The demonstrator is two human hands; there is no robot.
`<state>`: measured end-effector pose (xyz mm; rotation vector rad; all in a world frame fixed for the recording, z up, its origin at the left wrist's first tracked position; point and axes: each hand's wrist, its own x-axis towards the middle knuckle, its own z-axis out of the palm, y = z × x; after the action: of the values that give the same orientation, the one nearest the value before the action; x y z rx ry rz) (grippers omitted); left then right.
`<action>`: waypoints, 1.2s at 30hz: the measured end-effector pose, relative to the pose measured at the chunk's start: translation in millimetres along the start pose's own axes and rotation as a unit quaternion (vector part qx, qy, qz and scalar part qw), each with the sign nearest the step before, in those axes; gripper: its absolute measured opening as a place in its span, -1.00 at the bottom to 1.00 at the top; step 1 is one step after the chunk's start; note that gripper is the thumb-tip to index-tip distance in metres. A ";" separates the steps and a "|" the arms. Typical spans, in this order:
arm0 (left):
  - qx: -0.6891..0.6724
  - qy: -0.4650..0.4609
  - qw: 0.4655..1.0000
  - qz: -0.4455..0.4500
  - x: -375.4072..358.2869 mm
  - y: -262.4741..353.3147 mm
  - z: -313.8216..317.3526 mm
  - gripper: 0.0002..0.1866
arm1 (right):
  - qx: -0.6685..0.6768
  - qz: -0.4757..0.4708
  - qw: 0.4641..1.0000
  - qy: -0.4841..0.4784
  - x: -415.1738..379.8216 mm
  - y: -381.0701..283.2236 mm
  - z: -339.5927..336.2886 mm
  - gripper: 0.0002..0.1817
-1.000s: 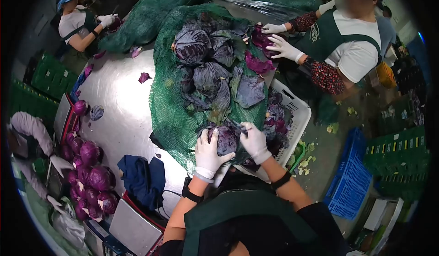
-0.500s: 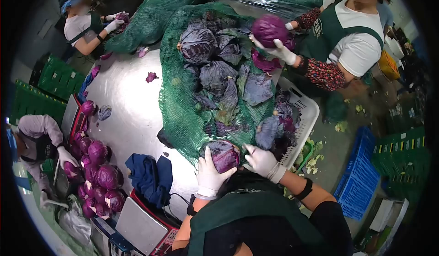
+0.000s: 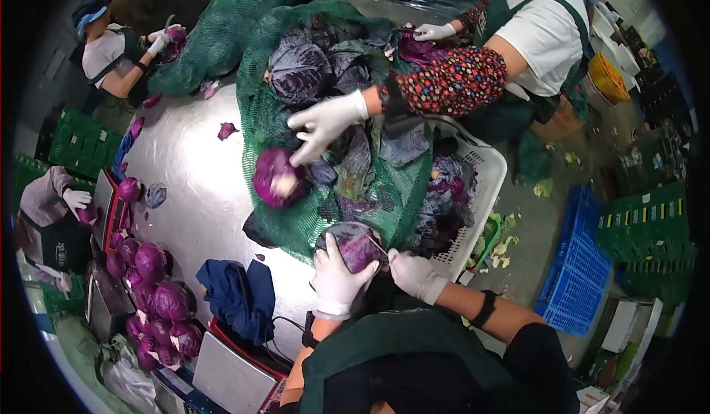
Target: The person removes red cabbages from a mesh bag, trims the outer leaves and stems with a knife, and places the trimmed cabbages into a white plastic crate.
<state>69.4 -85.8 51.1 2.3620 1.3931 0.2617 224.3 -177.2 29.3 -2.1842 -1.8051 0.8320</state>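
Observation:
My gloved left hand (image 3: 336, 273) grips a red cabbage (image 3: 355, 245) from its left and near side, at the near edge of the green net (image 3: 296, 229). On the right, my gloved right hand (image 3: 414, 273) is closed around something thin, perhaps a knife, that reaches the cabbage; most of it is hidden. Beyond the cabbage, dark outer leaves and whole cabbages (image 3: 299, 72) lie on the net. A co-worker's gloved hand (image 3: 325, 129) is just above a trimmed purple cabbage (image 3: 278, 179) there.
A white crate (image 3: 488, 199) of leaves stands to my right, with a blue crate (image 3: 573, 266) beyond. Trimmed cabbages (image 3: 174, 301), a blue cloth (image 3: 237, 295) and a scale (image 3: 233, 373) are at the left. Two co-workers are at the left, one at the upper right.
The upper-right co-worker has reached across the net, and the trimmed cabbage now lies near its left edge. My right hand has shifted slightly down and left. The left co-worker's hand moved up with a cabbage.

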 end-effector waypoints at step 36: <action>-0.386 0.150 0.887 -0.204 -64.8 -44.1 37.4 -0.13 | 0.183 -0.028 0.977 0.110 32.7 -35.8 38.6 -0.70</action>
<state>15.5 -131.7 1.0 1.3838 1.5023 0.8975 177.1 -145.3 4.9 -1.8977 -1.4688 0.8003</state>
